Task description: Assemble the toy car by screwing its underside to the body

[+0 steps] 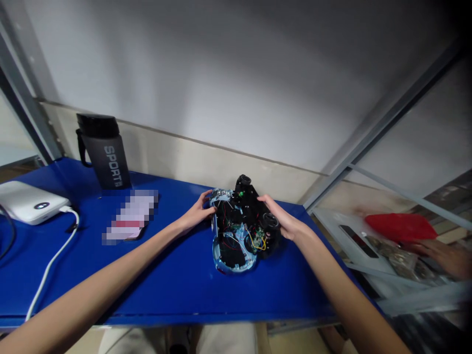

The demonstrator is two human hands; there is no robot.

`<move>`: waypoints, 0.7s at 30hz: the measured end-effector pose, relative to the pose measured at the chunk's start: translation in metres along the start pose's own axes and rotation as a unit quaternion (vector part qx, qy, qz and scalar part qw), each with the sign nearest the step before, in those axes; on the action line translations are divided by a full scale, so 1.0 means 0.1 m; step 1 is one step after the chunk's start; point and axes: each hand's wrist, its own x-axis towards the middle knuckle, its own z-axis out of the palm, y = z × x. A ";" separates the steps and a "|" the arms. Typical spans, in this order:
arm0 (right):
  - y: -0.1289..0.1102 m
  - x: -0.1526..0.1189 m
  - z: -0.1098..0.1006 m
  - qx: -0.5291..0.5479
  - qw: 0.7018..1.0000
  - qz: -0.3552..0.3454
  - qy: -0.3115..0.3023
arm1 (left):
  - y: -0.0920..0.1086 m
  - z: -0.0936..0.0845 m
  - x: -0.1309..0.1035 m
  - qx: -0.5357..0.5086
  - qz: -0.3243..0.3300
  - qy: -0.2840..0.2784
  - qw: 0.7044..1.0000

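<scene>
A toy car lies opened in two parts on the blue table, its insides facing up. My left hand (201,214) grips the left edge of the light blue car body shell (236,265), thumb over the rim. The black chassis (250,199), with wheels, a green circuit board (260,236) and thin coloured wires, is tilted up at the shell's right side. My right hand (283,219) is closed around the chassis's right edge; some of its fingers are hidden behind it. Wires run between the shell and the chassis.
On the blue table (177,285) stand a dark bottle (108,157) and, nearer, a blurred-out phone (132,216). A white power bank (33,201) with a white cable lies at left. Beyond a grey metal frame at right, another person's hand (450,258) is near a red item (401,227).
</scene>
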 end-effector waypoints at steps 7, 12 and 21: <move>0.27 0.08 -0.34 0.143 0.990 -0.004 -0.003 | -0.03 -0.02 0.00 -0.011 -0.002 -0.007 1.000; 0.60 0.13 -0.39 0.210 0.978 -0.004 -0.001 | 0.00 0.00 -0.02 -0.014 -0.014 -0.010 1.000; 0.75 0.33 -0.50 0.301 0.952 0.039 -0.036 | 0.06 0.05 -0.01 -0.021 -0.050 0.021 0.998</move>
